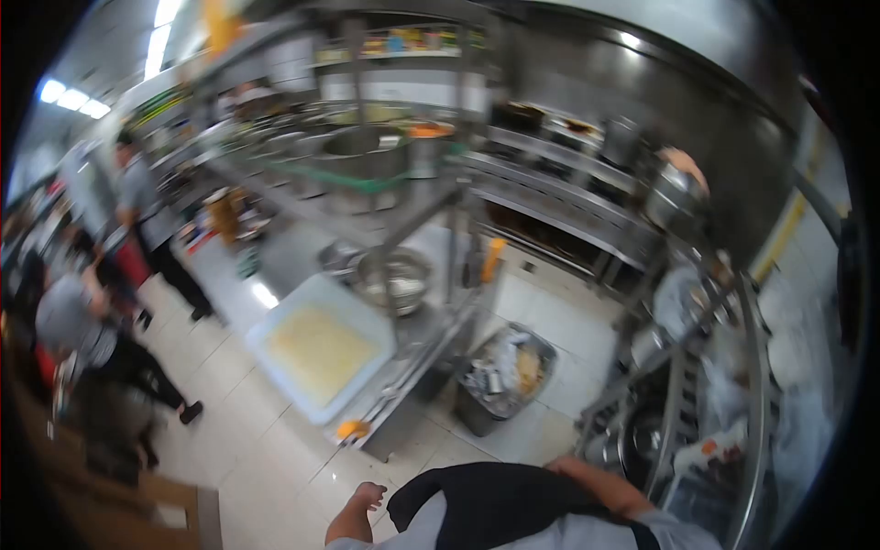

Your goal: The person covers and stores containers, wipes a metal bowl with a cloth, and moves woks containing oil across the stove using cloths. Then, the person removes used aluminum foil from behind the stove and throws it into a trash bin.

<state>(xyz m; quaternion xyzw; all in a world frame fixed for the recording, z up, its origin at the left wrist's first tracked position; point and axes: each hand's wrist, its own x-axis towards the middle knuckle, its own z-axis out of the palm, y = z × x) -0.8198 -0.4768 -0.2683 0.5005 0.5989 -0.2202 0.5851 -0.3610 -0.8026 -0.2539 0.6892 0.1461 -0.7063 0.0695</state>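
Observation:
My left hand (370, 495) hangs in front of my body at the bottom of the view, fingers loosely bent, with nothing in it. Beside the dark apron (486, 500), my right hand (562, 466) shows only in part; its fingers are hidden. Ahead of my left hand, a steel worktable carries a white tray (266, 341) with a pale yellow layer inside. An orange object (351, 429), blurred, lies at the table's near corner. Behind the tray stands a steel bowl (394, 280) with whitish contents.
A bin (486, 417) full of rubbish stands on the tiled floor. To the right is a metal rack (678, 403) with pans and plastic bags. Large pots (362, 165) fill the shelf above the table. Several people are at the left, one near a cardboard box (206, 513).

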